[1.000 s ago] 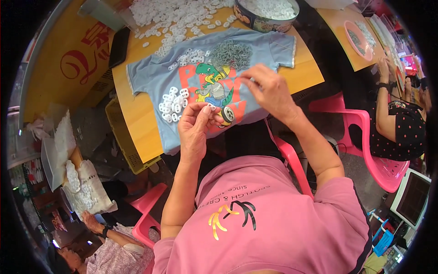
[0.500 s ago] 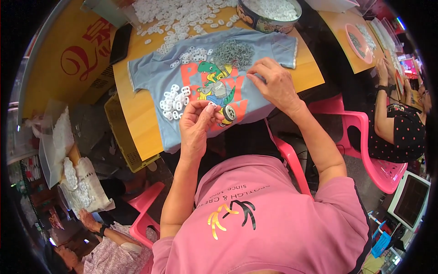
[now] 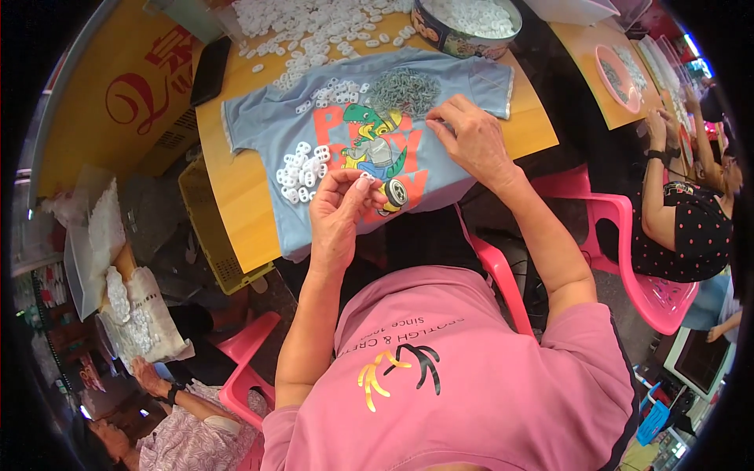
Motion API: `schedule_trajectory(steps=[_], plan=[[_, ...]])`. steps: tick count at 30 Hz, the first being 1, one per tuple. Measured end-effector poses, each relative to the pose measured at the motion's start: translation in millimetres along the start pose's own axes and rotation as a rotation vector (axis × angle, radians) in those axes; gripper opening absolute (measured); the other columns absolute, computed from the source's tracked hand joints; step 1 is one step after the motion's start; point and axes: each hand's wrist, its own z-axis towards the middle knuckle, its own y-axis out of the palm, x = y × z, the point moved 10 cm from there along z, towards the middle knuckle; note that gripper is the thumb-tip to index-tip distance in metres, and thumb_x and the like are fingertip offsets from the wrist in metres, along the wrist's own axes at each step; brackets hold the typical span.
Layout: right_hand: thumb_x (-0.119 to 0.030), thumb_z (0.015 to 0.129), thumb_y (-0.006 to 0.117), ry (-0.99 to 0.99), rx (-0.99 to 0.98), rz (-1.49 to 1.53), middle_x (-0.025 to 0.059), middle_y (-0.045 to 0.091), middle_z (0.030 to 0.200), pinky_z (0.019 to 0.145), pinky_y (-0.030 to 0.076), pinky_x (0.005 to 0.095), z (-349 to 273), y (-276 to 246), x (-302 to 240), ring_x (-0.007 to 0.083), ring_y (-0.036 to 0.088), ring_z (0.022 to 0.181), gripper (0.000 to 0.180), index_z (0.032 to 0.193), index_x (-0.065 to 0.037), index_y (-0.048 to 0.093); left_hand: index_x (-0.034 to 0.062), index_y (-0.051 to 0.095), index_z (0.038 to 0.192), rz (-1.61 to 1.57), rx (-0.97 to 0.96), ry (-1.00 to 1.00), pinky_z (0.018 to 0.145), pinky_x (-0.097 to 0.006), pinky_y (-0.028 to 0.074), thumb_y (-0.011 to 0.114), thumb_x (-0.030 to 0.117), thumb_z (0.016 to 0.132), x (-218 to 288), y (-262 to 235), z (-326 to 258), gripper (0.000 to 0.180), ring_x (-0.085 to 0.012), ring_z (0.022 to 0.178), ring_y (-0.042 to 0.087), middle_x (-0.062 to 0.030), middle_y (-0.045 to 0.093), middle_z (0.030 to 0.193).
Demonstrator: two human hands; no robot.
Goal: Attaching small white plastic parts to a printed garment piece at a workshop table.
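A light blue T-shirt with a dinosaur print lies spread over the table. My left hand pinches a small white oval plastic piece with holes above the shirt's lower part. On the shirt's right side, my right hand hovers with thumb and forefinger drawn together; anything between them is too small to make out. Just beyond those fingers sits a heap of small grey metal parts. White pieces are grouped in one pile left of my left hand and another group higher up.
Many more white pieces cover the far table. A round tin full of them stands at the far right, and a dark phone at the far left. Pink chairs and people are on both sides.
My right hand's fingertips have drawn a little closer together beside the grey heap. My left hand keeps its pinch in place. At the right edge, another person's arm has come into view.
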Motion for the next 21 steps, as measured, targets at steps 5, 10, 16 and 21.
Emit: schedule_trajectory(steps=[5,10,16,21], plan=[[-0.013,0.083,0.068,-0.028,-0.015,-0.009,0.0086,0.061,0.087,0.07,0.05,0.0385,0,4,-3,0.0291,0.062,0.081,0.008,0.088,-0.006,0.066,0.0026,0.055,0.105,0.003,0.007,-0.026,0.073,-0.028,0.053,0.058,0.007,0.095,-1,0,0,0.011,-0.0159,0.079,0.065,-0.0107,0.066,0.096],[-0.014,0.083,0.068,-0.087,-0.123,0.075,0.0088,0.06,0.09,0.068,0.049,0.0388,1,14,-14,0.03,0.062,0.079,0.012,0.095,-0.009,0.068,0.0028,0.056,0.105,-0.004,0.007,-0.031,0.073,-0.028,0.053,0.058,0.007,0.095,-1,0,0,0.011,-0.0156,0.079,0.065,-0.0106,0.066,0.096],[-0.013,0.084,0.068,-0.073,-0.141,0.051,0.0095,0.06,0.09,0.067,0.05,0.0382,1,19,-12,0.0301,0.063,0.081,0.022,0.106,-0.014,0.07,0.0005,0.056,0.106,-0.012,-0.012,-0.008,0.072,-0.026,0.053,0.06,0.011,0.095,-1,1,1,0.015,-0.0144,0.079,0.066,-0.0119,0.067,0.096],[-0.013,0.084,0.067,-0.024,-0.074,0.078,0.0098,0.06,0.09,0.068,0.05,0.0389,3,8,-11,0.0308,0.063,0.08,0.018,0.101,-0.011,0.07,0.0002,0.055,0.106,-0.001,-0.014,0.001,0.072,-0.026,0.053,0.06,0.011,0.096,-1,-1,1,0.016,-0.0144,0.079,0.066,-0.0121,0.067,0.097]])
